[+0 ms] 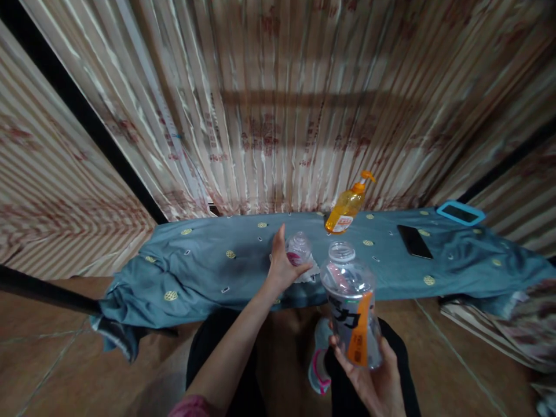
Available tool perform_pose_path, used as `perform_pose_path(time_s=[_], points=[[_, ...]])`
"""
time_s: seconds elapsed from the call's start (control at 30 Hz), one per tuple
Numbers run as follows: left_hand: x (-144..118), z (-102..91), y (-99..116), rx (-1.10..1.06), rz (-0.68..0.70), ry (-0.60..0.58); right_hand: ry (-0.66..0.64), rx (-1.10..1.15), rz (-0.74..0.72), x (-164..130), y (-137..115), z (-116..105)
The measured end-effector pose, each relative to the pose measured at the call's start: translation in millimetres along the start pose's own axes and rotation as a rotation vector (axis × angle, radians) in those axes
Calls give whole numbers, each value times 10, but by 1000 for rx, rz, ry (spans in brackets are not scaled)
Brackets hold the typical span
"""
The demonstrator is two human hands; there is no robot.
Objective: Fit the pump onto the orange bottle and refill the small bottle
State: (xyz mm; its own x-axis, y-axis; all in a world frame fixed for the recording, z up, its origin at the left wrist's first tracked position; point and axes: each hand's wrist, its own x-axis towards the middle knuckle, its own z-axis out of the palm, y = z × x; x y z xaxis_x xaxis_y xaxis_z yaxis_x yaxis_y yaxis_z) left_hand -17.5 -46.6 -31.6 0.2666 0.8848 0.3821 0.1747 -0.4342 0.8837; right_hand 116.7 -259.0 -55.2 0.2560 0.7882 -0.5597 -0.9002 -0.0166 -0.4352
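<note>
In my right hand (pixel 367 379) is a large clear plastic bottle (pixel 350 307) with a grey and orange label. Its mouth is uncapped, and it is held above my lap at the bench's front edge. My left hand (pixel 284 269) reaches to a small clear plastic bottle (pixel 299 246), thumb and fingers spread apart around its near side. I cannot tell whether the skin touches it. Under the small bottle lies a crumpled white tissue (pixel 313 272). Behind the large bottle stands a pump bottle of orange liquid (pixel 346 211) with an orange pump head.
A blue-green patterned cloth (pixel 204 272) covers the low bench. Toward its right end lie a black phone (pixel 414 241) and a light-blue-framed object (pixel 460 214). Pleated curtains (pixel 269 116) hang directly behind, with dark poles (pixel 82 110) at the sides.
</note>
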Motion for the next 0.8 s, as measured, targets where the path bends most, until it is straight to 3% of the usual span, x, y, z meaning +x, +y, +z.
perform_pose_path(time_s=[0.27, 0.8], points=[[-3, 202, -194, 5, -29, -9, 79, 4, -34, 135, -41, 55], [29, 230, -271, 96, 34, -1, 149, -102, -107, 277, -207, 174]])
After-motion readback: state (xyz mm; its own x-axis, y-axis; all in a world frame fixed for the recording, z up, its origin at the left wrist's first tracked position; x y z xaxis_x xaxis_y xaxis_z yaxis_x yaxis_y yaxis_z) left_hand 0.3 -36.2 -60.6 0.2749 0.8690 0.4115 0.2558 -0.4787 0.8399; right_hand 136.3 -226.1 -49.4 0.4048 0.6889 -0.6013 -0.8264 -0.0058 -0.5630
